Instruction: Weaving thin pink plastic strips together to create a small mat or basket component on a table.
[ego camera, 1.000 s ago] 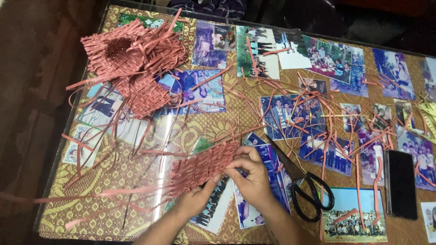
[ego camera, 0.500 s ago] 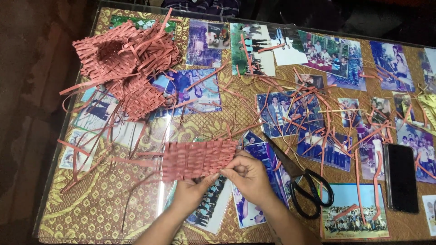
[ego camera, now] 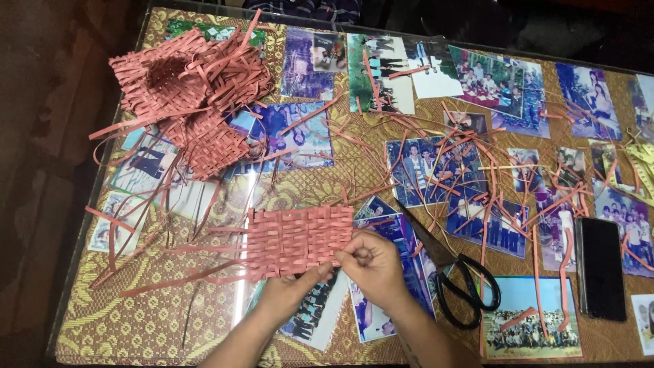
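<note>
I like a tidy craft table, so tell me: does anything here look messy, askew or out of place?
Yes. Loose pink strips lie scattered at all angles over the photographs under the glass table top. The black-handled scissors lie among them. The woven mat between both hands looks even.

Glass-top table (ego camera: 157,320): woven mat (ego camera: 300,240), scissors (ego camera: 458,279), phone (ego camera: 601,267), strips (ego camera: 477,170).

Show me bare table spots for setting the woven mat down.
Freest: near-left corner, below the woven mat and left of the left hand; only thin strips trail there. A small patch lies between scissors and phone. Centre-right is littered with loose strips; far-left holds baskets.
</note>
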